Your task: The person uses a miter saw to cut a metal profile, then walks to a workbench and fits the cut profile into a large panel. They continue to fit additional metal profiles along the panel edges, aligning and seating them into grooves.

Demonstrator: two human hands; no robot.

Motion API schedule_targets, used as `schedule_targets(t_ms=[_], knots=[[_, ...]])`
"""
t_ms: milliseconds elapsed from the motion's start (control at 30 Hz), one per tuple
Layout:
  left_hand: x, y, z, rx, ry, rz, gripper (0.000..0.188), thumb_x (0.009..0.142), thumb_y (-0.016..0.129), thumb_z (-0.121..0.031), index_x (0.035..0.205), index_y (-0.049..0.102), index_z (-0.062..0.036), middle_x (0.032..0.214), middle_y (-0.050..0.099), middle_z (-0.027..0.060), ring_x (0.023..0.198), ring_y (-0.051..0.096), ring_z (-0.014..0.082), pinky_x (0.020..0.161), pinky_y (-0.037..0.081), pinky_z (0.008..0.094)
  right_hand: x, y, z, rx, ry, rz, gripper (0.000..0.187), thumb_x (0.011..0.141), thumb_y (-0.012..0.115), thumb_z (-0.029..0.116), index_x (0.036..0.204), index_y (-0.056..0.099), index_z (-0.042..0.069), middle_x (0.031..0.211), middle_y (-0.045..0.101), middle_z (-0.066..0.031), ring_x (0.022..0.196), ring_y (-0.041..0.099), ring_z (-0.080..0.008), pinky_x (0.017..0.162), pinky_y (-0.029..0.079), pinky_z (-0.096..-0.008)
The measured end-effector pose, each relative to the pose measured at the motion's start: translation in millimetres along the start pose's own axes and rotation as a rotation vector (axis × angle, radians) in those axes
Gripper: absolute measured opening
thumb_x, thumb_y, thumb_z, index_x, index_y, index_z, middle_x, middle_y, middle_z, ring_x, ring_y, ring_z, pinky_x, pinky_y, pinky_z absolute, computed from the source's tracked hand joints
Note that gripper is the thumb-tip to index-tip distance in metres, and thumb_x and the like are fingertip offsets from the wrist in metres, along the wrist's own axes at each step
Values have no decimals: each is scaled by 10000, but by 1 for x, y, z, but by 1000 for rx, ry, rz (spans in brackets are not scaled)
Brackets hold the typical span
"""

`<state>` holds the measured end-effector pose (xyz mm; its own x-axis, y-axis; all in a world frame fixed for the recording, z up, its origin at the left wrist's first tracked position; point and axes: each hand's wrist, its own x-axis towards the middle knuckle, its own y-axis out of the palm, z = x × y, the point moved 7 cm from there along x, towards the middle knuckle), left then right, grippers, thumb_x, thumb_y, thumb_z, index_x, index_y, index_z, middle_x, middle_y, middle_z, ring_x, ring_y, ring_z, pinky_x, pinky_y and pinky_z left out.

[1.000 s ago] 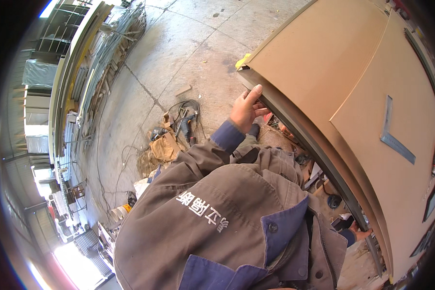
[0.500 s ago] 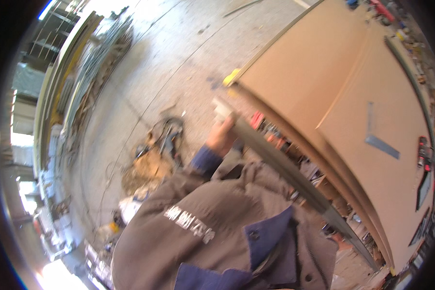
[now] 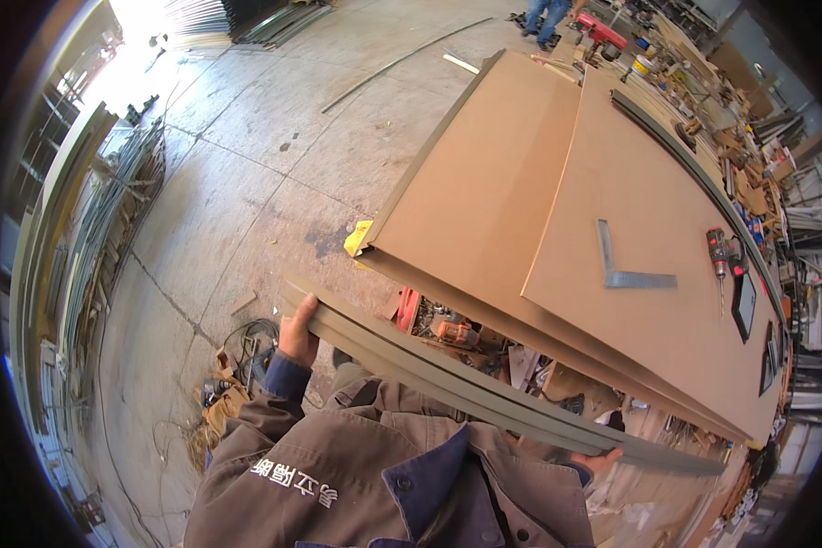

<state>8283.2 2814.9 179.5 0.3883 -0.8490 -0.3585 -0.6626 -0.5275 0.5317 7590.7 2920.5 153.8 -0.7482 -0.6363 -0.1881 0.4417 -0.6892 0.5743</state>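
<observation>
A long grey-brown metal profile (image 3: 466, 379) with lengthwise grooves lies slantwise across the front of my body. Near its left end my left hand (image 3: 299, 333) is closed on it, thumb over the upper edge. My right hand (image 3: 598, 461) grips the profile towards its other end, mostly covered by it, with fingertips showing at the edge. Just beyond the profile stands a work surface of large brown panels (image 3: 466, 173), its near edge running roughly alongside. The profile appears apart from the panels at the left end; at the right end I cannot tell.
On the panels lie a metal square (image 3: 644, 279), a cordless drill (image 3: 720, 254) and a dark strip (image 3: 671, 142). Tools, including an orange power tool (image 3: 457, 332), sit underneath. Cables and scraps (image 3: 233, 384) litter the left floor. Another person's jeans (image 3: 548, 16) show far off.
The profile has swung from a steep slant to a flatter one, its left end lower and further left. My right hand has come into sight on it. The view has shifted and sharpened.
</observation>
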Motion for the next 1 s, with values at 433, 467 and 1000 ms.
schedule_targets(t_ms=[433, 467, 1000], knots=[[147, -139, -119, -126, -24, 89, 413, 985, 550, -431, 1231, 578, -100, 1170, 642, 36, 1097, 601, 198, 947, 474, 385, -170, 188, -21, 40, -257, 64, 518, 959, 534, 497, 1269, 549, 83, 1185, 621, -84, 1034, 606, -268, 897, 505, -506], [156, -154, -129, -132, -26, 51, 423, 984, 550, -437, 1242, 573, -103, 1180, 638, 30, 1112, 596, 196, 960, 469, 385, -191, 208, -27, 55, -257, 41, 527, 969, 521, 489, 1293, 534, 72, 1213, 614, -98, 1071, 596, -268, 921, 497, -490], [317, -262, -257, -79, 66, -137, 443, 982, 550, -463, 1306, 536, -162, 1290, 573, -14, 1155, 557, 175, 967, 457, 371, -274, 476, -101, 226, -220, 837, 621, 957, 579, 421, 1419, 367, 64, 1269, 530, -124, 1172, 515, -297, 988, 464, -458]])
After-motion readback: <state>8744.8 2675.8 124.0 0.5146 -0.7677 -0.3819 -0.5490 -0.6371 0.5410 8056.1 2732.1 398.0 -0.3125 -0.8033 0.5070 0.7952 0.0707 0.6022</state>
